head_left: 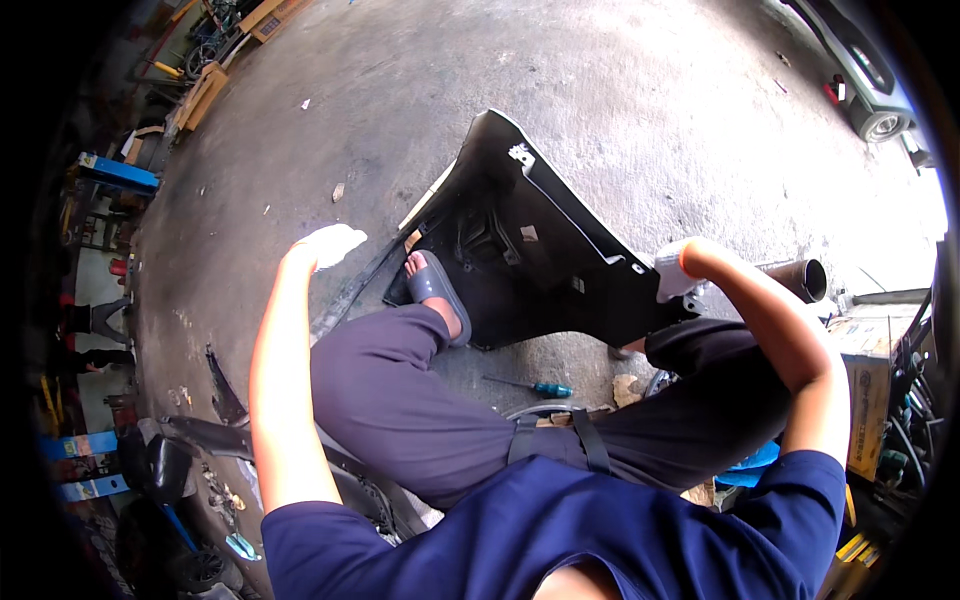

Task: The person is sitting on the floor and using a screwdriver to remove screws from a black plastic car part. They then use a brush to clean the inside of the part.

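Note:
A large black car fender (540, 270) lies tilted on the floor in front of me, its inner side facing up and its far corner raised. My right hand (672, 272), in a white glove, is closed on its right edge; the fingertips are partly hidden. My left hand (330, 243), also white-gloved, hovers left of the fender, apart from it. Its fingers look stretched out, with nothing visible in them, though glare washes out detail. My sandalled left foot (438, 290) rests against the fender's near left part. Below the fender lies a screwdriver (552, 390) with a teal handle.
A black trim strip (350, 290) runs along the floor between left hand and fender. Dark car parts (215, 435) lie at the left. A metal tube (800, 280) and a cardboard box (868, 400) stand at the right. Part of a car (870, 80) shows at the far right.

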Demonstrator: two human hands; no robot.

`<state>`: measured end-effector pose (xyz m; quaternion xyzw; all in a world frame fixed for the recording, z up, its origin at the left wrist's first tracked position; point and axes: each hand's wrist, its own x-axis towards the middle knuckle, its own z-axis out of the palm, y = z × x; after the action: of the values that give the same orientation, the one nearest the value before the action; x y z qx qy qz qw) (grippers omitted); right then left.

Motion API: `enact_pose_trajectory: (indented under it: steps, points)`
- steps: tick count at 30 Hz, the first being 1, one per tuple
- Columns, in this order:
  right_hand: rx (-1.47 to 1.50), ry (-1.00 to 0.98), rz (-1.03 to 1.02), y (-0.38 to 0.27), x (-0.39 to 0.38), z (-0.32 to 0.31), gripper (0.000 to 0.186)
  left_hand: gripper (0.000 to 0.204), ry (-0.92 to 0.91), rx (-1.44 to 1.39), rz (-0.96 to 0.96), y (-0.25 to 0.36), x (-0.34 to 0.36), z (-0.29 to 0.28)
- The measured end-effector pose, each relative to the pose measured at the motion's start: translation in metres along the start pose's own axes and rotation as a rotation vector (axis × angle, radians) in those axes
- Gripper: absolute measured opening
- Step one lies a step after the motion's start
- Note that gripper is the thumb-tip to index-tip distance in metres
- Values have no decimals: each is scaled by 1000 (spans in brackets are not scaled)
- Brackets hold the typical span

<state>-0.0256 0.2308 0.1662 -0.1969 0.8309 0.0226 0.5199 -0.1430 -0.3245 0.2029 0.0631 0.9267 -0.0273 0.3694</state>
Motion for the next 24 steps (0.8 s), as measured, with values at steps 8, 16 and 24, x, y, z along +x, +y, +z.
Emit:
enact_pose_trajectory:
  steps: [8,16,24]
  points:
    - [65,31,104,21,17,-1,49,38,107,128,430,28,41,26]
    - [-21,192,99,7,26,-3,44,37,43,243,450,-5,22,31]
    - [-29,293,80,16,25,4,42,45,152,-1,125,70,-73,-31]
